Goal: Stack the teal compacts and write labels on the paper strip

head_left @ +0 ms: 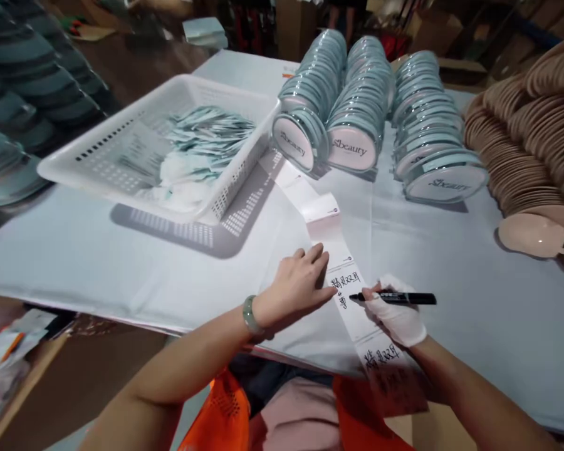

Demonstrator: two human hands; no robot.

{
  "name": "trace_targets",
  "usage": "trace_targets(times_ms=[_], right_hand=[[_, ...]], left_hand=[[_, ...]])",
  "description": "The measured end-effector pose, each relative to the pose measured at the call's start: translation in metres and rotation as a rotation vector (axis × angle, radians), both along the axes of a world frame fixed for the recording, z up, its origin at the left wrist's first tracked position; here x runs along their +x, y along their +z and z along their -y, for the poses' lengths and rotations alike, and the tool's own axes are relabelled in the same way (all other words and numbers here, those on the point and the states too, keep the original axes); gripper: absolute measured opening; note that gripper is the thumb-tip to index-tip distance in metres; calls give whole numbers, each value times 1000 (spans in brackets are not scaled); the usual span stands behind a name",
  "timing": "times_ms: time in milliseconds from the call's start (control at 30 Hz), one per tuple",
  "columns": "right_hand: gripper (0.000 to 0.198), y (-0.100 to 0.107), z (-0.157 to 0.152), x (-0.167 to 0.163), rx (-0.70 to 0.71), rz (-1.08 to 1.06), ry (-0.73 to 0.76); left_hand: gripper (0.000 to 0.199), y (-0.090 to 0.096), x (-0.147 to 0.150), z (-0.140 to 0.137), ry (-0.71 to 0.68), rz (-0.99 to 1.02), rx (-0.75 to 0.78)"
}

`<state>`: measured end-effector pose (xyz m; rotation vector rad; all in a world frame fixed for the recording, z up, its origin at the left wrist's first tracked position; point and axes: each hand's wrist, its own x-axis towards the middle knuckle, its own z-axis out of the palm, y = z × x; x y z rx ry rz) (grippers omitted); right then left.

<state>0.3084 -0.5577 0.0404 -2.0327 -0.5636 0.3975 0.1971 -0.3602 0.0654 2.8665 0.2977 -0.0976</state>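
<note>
A long strip of white labels [331, 241] runs down the table and hangs over its front edge, with black handwritten characters on the nearer labels. My right hand [397, 316], in a white glove with bare fingertips, grips a black marker pen [411, 298]. The pen's tip is at the handwriting on the middle label. My bare left hand [297, 282] lies beside the strip with its fingers spread, touching the strip's left edge. A green bangle [251, 315] circles the left wrist.
A white plastic basket [122, 134] with pale green packets [211, 138] stands at the left. Rows of clear-wrapped oval items marked "beauty" [350, 147] stand at the back. Stacked beige pieces [521, 144] fill the right side. More wrapped stacks [23, 94] rise at far left.
</note>
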Motion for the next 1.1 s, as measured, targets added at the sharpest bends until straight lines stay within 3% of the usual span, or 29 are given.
trace_targets(times_ms=[200, 267, 400, 633, 833, 1100], right_hand=[[41, 7, -2, 1, -100, 98, 108], [42, 3, 0, 1, -110, 131, 92], [43, -4, 2, 0, -79, -11, 54], [39, 6, 0, 1, -162, 178, 67], [42, 4, 3, -1, -68, 17, 66], [45, -9, 8, -1, -56, 43, 3]], left_hand=[[57, 1, 1, -1, 5, -35, -5], [58, 1, 1, -1, 0, -34, 1], [59, 2, 1, -1, -7, -41, 5], [61, 2, 1, -1, -1, -59, -11], [61, 1, 1, -1, -4, -53, -10], [62, -1, 1, -1, -3, -50, -1]])
